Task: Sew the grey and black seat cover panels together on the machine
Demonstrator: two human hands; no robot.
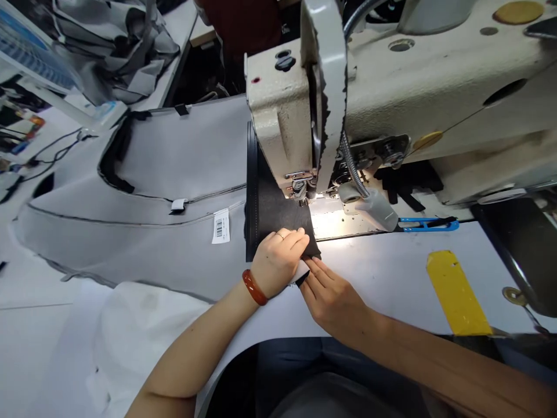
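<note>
A black panel [278, 212] that looks like leather or coated fabric lies under the head of a sewing machine [282, 110], its right edge by the presser foot. My left hand [281, 261], with a red-brown bangle at the wrist, is closed on the panel's near edge, fingers curled. My right hand [333, 296] meets it from the right, fingers together and gripping the panel's near corner. Between the hands a small grey-and-black flap [301, 271] sticks out. The right thumb is mostly hidden. Left of the panel spreads a large grey fabric cover [187, 151] with a white barcode label [221, 226].
Blue thread snips [429, 224] lie right of the lit needle plate [343, 223]. Further right is a yellow tag [456, 293]. Black scraps [409, 180] lie under the machine arm. White cloth [143, 342] hangs at the near left. A fan [39, 55] and heaped grey fabric [117, 46] stand behind.
</note>
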